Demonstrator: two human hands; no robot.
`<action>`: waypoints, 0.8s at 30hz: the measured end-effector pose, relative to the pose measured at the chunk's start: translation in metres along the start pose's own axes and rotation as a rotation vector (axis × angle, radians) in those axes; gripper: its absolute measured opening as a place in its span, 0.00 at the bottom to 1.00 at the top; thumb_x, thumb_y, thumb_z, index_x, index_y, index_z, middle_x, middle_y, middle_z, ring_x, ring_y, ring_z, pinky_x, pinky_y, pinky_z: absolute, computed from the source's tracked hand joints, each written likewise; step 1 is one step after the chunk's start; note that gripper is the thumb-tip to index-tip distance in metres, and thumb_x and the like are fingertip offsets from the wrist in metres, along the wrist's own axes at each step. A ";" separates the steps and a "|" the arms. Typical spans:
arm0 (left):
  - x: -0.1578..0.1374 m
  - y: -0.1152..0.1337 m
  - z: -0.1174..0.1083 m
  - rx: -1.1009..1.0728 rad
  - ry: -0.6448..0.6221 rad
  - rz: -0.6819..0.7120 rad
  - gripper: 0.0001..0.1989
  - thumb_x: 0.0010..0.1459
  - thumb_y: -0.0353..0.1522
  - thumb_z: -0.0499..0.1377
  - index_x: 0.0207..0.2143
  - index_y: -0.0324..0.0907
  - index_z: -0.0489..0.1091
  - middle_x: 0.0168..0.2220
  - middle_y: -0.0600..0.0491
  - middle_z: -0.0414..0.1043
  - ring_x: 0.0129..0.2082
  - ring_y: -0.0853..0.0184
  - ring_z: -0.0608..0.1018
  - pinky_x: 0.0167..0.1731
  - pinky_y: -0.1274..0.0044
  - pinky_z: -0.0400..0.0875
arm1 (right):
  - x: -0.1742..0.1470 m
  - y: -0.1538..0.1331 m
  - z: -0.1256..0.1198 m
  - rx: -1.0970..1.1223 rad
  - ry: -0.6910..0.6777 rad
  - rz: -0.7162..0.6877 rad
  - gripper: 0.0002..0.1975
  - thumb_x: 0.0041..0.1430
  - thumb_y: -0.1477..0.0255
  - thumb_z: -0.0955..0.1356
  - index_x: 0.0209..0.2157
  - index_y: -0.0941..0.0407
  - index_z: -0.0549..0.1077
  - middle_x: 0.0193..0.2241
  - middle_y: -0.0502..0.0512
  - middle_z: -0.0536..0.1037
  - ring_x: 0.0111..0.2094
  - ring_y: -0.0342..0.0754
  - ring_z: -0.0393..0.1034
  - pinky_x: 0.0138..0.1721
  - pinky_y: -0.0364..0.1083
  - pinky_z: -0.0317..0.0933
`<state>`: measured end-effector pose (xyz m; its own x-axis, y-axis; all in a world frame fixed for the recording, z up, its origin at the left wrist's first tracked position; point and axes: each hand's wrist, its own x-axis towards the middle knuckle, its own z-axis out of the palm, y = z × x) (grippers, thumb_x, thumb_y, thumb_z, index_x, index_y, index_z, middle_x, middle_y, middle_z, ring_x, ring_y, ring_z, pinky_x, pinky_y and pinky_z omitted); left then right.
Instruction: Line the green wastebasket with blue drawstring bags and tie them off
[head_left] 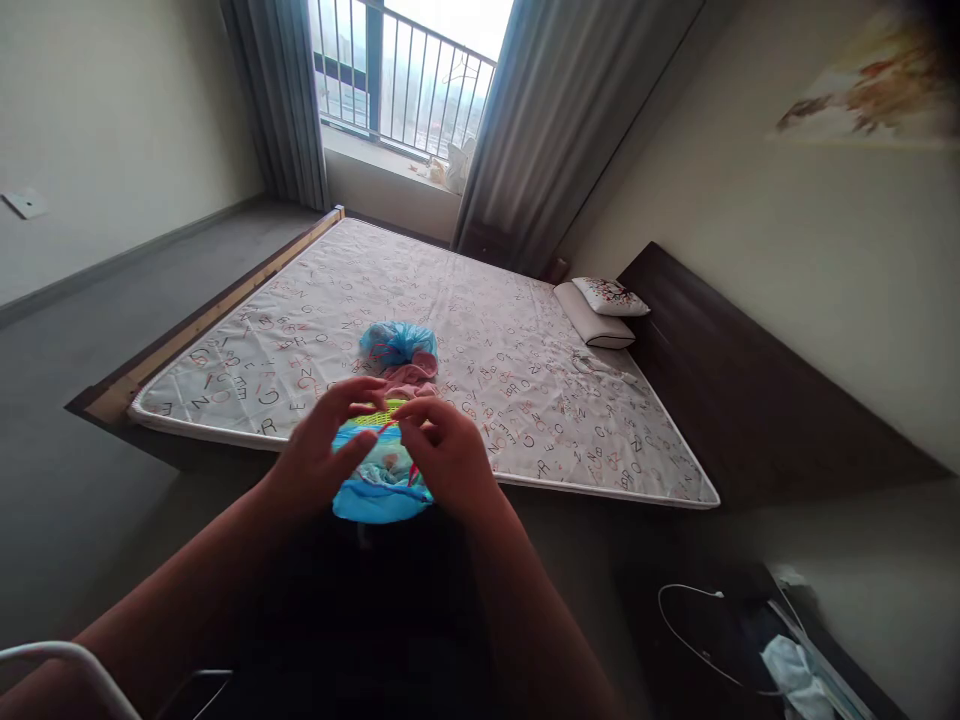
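Note:
A small blue bag [382, 503] with a see-through panel and a yellow-green mesh part is in front of me, at the near edge of the mattress. My left hand [330, 432] is curled around its left upper side, thumb at the top edge. The fingers of my right hand [444, 450] are pinched around a thin red cord [387, 427] that runs toward my left thumb. Cloth-like contents show through the panel. Just beyond the bag lie a pink cloth [412, 375] and a crumpled blue plastic bag [397, 341].
The letter-patterned mattress [480, 330] lies on a dark wooden bed frame [225, 305]. Two pillows [600, 312] rest by the headboard [750, 370]. At the lower right, a white cable [686, 640] and a pale crumpled item [795, 672] lie on a dark surface.

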<state>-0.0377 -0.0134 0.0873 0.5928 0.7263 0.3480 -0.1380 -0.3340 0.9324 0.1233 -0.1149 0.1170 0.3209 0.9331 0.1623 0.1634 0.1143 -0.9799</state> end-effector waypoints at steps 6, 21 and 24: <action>0.001 -0.018 0.024 0.087 -0.262 -0.146 0.33 0.59 0.44 0.71 0.64 0.44 0.73 0.46 0.45 0.84 0.50 0.52 0.85 0.56 0.63 0.78 | 0.001 -0.006 -0.014 0.193 0.128 -0.009 0.05 0.60 0.66 0.73 0.37 0.51 0.78 0.28 0.46 0.76 0.26 0.41 0.71 0.27 0.41 0.65; -0.005 -0.014 0.034 -0.240 -0.059 -0.340 0.26 0.62 0.47 0.69 0.56 0.43 0.73 0.29 0.54 0.80 0.31 0.61 0.85 0.32 0.74 0.79 | 0.012 0.003 -0.040 0.136 0.376 0.011 0.13 0.59 0.65 0.74 0.44 0.52 0.74 0.30 0.46 0.79 0.25 0.39 0.68 0.26 0.39 0.59; -0.003 -0.019 0.030 -0.257 0.046 -0.356 0.25 0.61 0.48 0.70 0.54 0.43 0.74 0.28 0.55 0.79 0.33 0.60 0.87 0.37 0.72 0.81 | 0.011 -0.001 -0.050 -0.011 0.346 -0.015 0.18 0.58 0.65 0.76 0.49 0.50 0.76 0.35 0.46 0.80 0.26 0.38 0.67 0.27 0.40 0.61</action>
<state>-0.0128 -0.0271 0.0652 0.6038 0.7971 -0.0006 -0.1285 0.0980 0.9869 0.1732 -0.1221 0.1255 0.6157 0.7600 0.2081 0.1795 0.1218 -0.9762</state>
